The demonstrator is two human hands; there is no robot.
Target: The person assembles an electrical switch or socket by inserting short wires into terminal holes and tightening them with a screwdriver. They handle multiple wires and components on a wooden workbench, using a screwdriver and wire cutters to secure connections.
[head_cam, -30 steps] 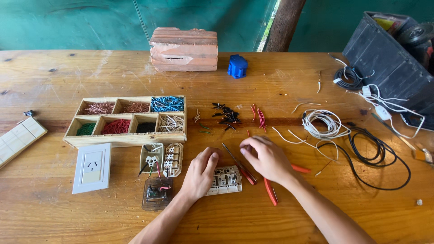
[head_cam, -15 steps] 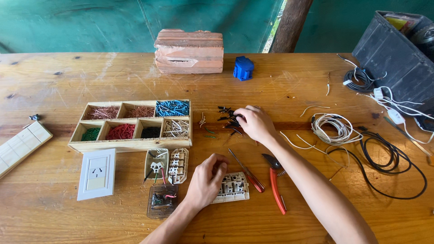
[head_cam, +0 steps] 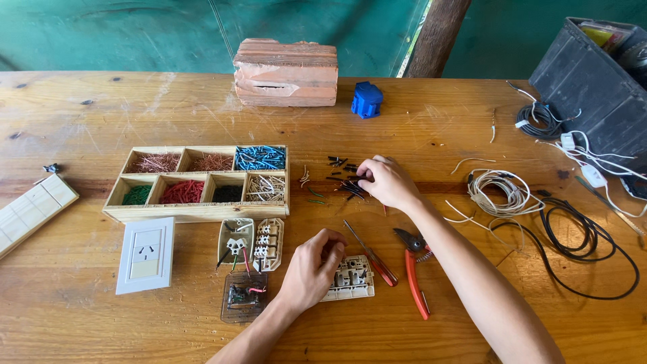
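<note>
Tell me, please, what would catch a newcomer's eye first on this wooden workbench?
Most likely the wooden tray left of centre, its compartments filled with copper, blue, green, red, black and pale wire pieces. Next, the two hands at centre: the right hand is at a scatter of short black wire pieces, while the left hand rests on a pale socket module. Red-handled pliers lie just right of it.

no packages, labels, signs or screens visible
</note>
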